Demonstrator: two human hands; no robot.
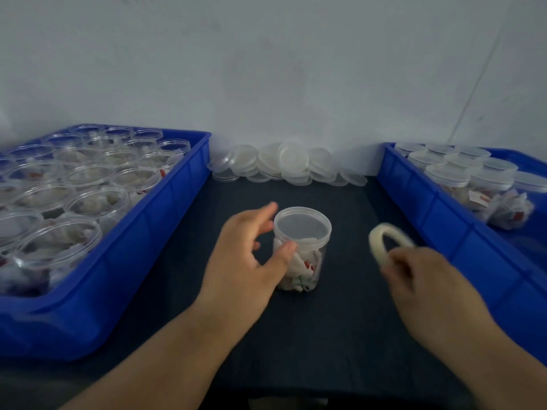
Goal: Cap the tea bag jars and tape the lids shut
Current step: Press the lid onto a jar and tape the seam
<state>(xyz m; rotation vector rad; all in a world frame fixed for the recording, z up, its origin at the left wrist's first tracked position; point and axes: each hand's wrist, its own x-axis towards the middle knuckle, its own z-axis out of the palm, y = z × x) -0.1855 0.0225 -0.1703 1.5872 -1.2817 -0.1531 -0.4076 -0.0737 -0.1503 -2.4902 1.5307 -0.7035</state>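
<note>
Left: blue crate (177, 184) full of open jars (88, 202) of tea bags, none lidded, so most of the batch is yet to do. My left hand (248, 255) is beside the working jar (302, 261), fingers spread and loose, the thumb touching the jar wall just under the lid (302, 226); it is not closed round the jar. That jar stands upright on the mat at centre, tea bags inside, its lid seated flat as far as I can judge. Behind it, against the wall, lies a heap of loose lids (290, 167). My right hand (423, 279) is well apart from the left and pinches a roll of tape (384, 244), held up on edge just right of the jar; motion blur hides exactly how the fingers lie and whether a free tape end is lifted. Step in hand, by my reading: capping done on this jar, taping about to begin. The next move calls for steadying the jar with the left hand, finding the tape end, and laying it across the seam between lid and wall without tipping the jar — it looks light. Right: second blue crate (444, 220) holding capped jars (461, 179); whether they are taped I cannot tell. Surface: dark mat (325, 335), matte, running between the two crates. Room: plain pale wall (266, 69) close behind — nothing else shows.
</note>
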